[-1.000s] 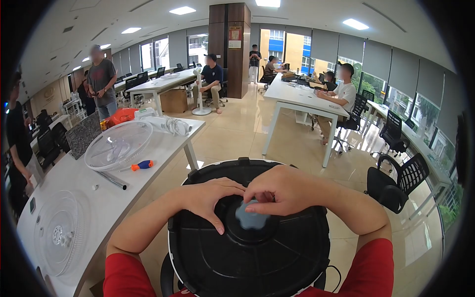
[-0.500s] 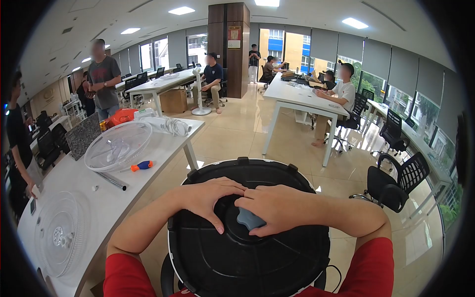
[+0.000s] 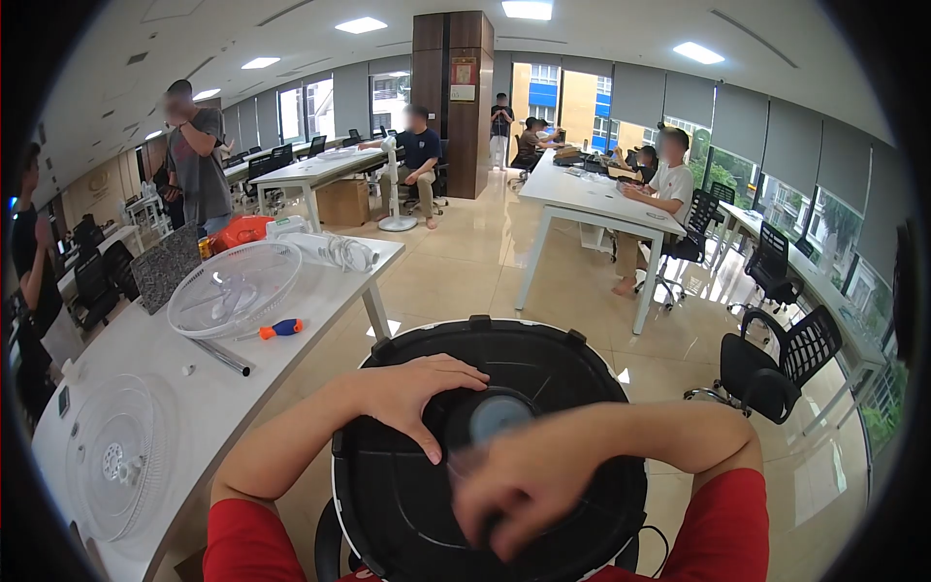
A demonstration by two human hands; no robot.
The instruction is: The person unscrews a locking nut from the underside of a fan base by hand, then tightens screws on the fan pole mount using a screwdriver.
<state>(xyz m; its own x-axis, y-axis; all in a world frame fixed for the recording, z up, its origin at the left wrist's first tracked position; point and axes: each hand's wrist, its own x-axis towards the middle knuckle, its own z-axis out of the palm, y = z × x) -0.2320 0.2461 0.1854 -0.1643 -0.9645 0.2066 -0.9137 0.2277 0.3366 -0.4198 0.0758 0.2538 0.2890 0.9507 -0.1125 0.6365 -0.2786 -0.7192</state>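
A round black base (image 3: 427, 504) with a pale rim lies upside up close to my body, raised ribs on its face. At its centre is a blue-grey knob (image 3: 500, 417), blurred. My left hand (image 3: 412, 393) rests on the base left of the knob, thumb and fingers spread, holding nothing. Below and partly over the knob is my right hand (image 3: 524, 485), smeared by motion, its fingers bent downward; whether it touches the knob cannot be made out.
The white table (image 3: 242, 407) at left bears a fan grille (image 3: 238, 291), another grille (image 3: 116, 461), a metal tube (image 3: 221, 357) and a blue-orange screwdriver (image 3: 281, 329). A black chair (image 3: 776, 359) stands at right. Several people are farther back.
My right hand has swung from the top of the knob down toward its lower side. My left hand stays on the base. The standing person at left has raised a hand toward the head.
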